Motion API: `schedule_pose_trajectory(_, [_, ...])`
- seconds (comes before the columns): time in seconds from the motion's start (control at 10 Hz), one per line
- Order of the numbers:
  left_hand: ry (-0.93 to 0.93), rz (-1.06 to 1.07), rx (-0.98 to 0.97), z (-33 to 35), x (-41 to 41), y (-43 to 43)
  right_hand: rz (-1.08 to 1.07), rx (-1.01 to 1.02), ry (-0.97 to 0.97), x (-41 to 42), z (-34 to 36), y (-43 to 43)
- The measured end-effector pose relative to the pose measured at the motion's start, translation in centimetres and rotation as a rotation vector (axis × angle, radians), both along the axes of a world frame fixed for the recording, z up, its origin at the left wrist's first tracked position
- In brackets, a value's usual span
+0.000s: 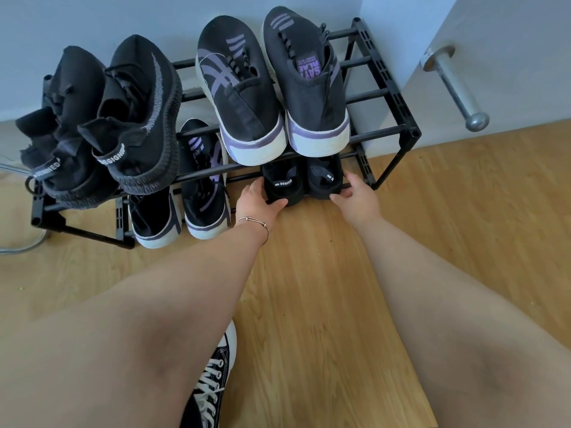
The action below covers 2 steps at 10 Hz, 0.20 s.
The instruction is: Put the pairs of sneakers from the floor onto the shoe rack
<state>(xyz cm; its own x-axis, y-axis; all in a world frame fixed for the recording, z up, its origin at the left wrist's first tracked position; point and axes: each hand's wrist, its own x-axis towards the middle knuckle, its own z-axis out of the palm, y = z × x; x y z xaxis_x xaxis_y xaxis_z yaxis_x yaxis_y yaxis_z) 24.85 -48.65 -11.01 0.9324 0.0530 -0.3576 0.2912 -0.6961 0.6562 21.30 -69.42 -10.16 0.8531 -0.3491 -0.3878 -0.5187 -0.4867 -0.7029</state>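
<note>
A black metal shoe rack [398,97] stands against the wall. Its top tier carries a black knit pair [145,118] on the left and a black-and-purple pair [247,97] on the right. On the lower tier, a second black-and-purple pair [200,193] sits left of centre. At the lower right, only the heels of a black pair [282,185] show under the top tier. My left hand [258,205] grips the left heel of that pair, and my right hand [355,193] holds the right heel.
A grey door with a metal lever handle [454,84] stands right of the rack. The floor is light wood [309,288]. My own foot in a black laced sneaker [213,381] is at the bottom. A thin metal tube [21,247] curves at the far left.
</note>
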Motion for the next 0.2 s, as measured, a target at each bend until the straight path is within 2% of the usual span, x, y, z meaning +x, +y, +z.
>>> schedule_pose_trajectory(0.1, [-0.029,-0.073,0.103,0.8,-0.1,-0.1,0.048,-0.186,-0.028,-0.7,0.7,0.6])
schedule_pose_trajectory(0.2, [-0.067,-0.166,0.307,3.0,-1.3,-0.7,0.091,-0.361,-0.07,-1.7,1.9,1.5])
